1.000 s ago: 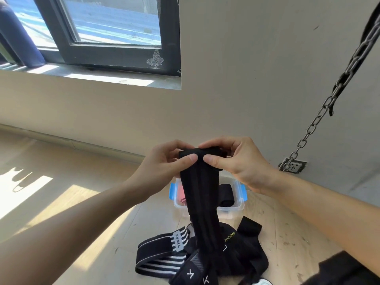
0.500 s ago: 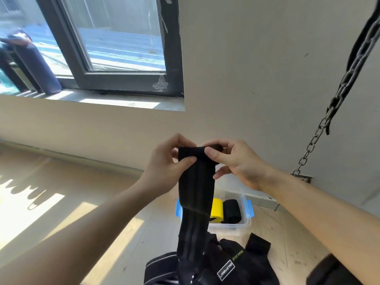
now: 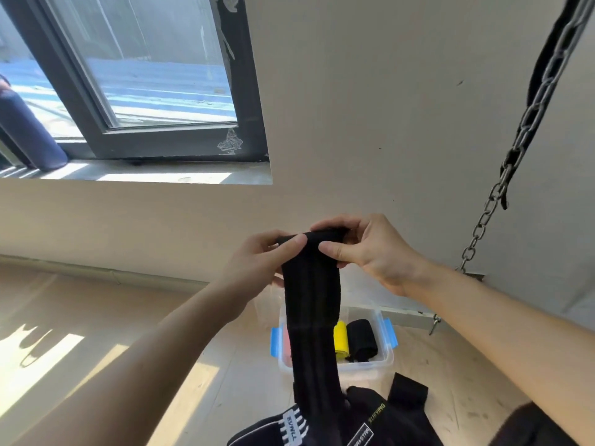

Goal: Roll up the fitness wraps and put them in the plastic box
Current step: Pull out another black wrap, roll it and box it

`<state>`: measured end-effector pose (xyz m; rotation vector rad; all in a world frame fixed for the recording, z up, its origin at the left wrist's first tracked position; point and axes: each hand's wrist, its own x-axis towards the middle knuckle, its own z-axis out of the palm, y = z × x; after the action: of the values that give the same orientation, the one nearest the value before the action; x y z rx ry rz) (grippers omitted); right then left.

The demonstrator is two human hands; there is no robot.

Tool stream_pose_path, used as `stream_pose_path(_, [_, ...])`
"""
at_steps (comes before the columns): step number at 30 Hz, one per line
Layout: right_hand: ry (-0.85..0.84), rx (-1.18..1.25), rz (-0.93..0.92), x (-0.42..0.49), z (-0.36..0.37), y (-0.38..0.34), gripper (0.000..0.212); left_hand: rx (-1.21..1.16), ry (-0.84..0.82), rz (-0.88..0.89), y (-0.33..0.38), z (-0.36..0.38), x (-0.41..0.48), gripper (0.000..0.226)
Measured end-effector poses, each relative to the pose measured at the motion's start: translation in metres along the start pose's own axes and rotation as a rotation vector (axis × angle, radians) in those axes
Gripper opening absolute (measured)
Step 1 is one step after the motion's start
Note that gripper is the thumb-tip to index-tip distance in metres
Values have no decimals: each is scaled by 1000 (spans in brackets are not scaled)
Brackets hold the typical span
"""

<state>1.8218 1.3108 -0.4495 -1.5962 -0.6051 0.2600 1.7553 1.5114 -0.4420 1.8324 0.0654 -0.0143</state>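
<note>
A long black fitness wrap (image 3: pixel 310 317) hangs down in front of me from its rolled top end. My left hand (image 3: pixel 264 262) pinches that top end from the left, thumb on the front. My right hand (image 3: pixel 363 249) grips it from the right, fingers curled over the small roll. Below, on the floor, stands the clear plastic box (image 3: pixel 384 355) with blue clips. Inside it lie a yellow roll (image 3: pixel 341 341), a black roll (image 3: pixel 362 339) and something pink (image 3: pixel 286 346), partly hidden behind the hanging wrap. More black wraps (image 3: pixel 380 420) lie in a heap on the floor before the box.
A steel chain (image 3: pixel 515 149) runs down the right side to a fitting near the wall's foot. A dark-framed window (image 3: pixel 154 91) with a sill is at upper left, a dark cylinder (image 3: pixel 29 133) beside it. Light wooden floor (image 3: pixel 96 333) spreads to the left.
The view has tilted up and shifted, so the box now shows its yellow and black rolls. Both hands keep their hold on the wrap's top end, which looks a little more rolled over.
</note>
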Motion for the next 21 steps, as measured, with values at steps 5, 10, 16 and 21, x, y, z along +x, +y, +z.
stream_pose_path(5, [-34,-19,45,-5,0,7,34,-30,22,72,-17,2,-1,18])
stream_pose_path(10, [-119,-4,157,2,4,9,24,-63,55,159,-26,-3,-1,17])
stream_pose_path(16, [-121,30,203,13,13,20,19,-34,119,237,-42,-3,4,21])
stream_pose_path(21, [-73,15,159,18,16,27,17,-12,94,102,-42,-5,8,20])
